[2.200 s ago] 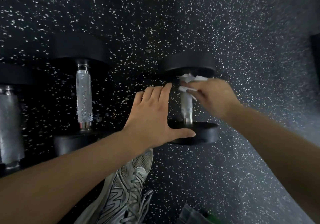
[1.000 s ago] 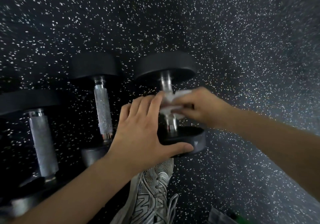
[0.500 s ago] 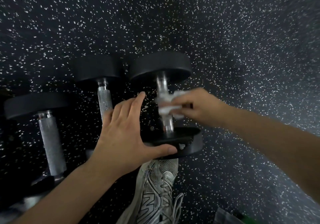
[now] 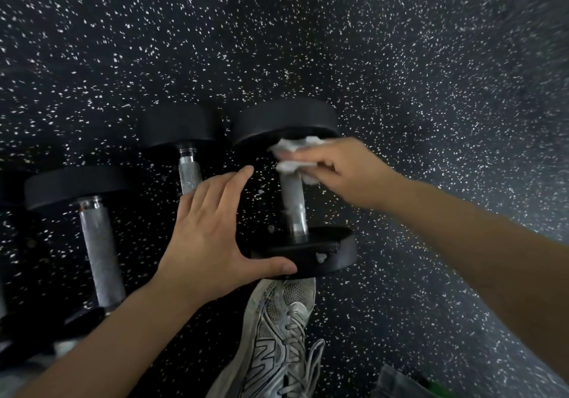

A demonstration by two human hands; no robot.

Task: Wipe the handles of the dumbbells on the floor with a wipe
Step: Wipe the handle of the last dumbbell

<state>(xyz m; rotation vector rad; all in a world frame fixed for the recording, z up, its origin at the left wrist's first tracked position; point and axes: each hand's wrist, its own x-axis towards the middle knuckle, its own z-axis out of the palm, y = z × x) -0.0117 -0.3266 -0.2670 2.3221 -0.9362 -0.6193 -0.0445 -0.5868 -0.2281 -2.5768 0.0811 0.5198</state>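
Note:
Three black dumbbells with silver handles lie side by side on the speckled floor. My right hand (image 4: 338, 169) grips a crumpled white wipe (image 4: 292, 157) wrapped round the far end of the right dumbbell's handle (image 4: 294, 203), just below its far head (image 4: 286, 120). My left hand (image 4: 209, 237) lies flat with fingers spread, its thumb pressed on the rim of that dumbbell's near head (image 4: 320, 256). The middle dumbbell's handle (image 4: 189, 173) is partly hidden behind my left fingers. The left dumbbell's handle (image 4: 101, 256) lies bare.
My grey sneaker (image 4: 277, 342) stands on the floor right below the right dumbbell's near head. The black speckled rubber floor (image 4: 400, 74) stretches ahead and to the right. A bit of denim with something green (image 4: 409, 385) shows at the bottom edge.
My right hand has slid the wipe up the handle from its middle to the far end by the head. My left hand still steadies the near head.

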